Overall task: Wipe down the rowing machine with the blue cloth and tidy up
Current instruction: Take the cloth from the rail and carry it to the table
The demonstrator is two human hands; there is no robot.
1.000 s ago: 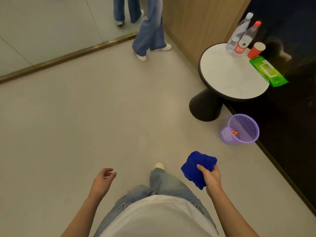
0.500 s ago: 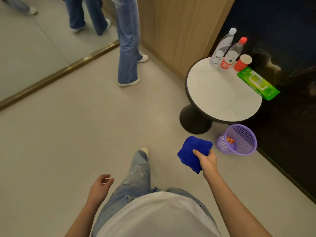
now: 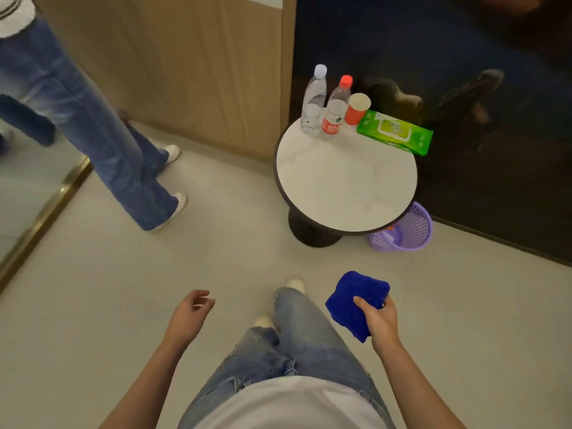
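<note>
A folded blue cloth point(image 3: 353, 300) is gripped in my right hand point(image 3: 379, 320), held at waist height low in the view, a little right of centre. My left hand point(image 3: 190, 315) hangs beside my left leg with the fingers loosely curled and nothing in it. No rowing machine appears in the view. Ahead of the cloth stands a round white table point(image 3: 343, 187) on a black pedestal.
On the table's far edge stand two water bottles point(image 3: 325, 103), a red paper cup point(image 3: 357, 108) and a green wipes pack point(image 3: 394, 131). A purple mesh basket point(image 3: 405, 232) sits on the floor behind the table. Another person's legs point(image 3: 102, 144) stand at left by a mirror wall.
I have walked closer to the round table and the view has swung right. The table now partly hides the purple basket. My right hand still holds the cloth.
</note>
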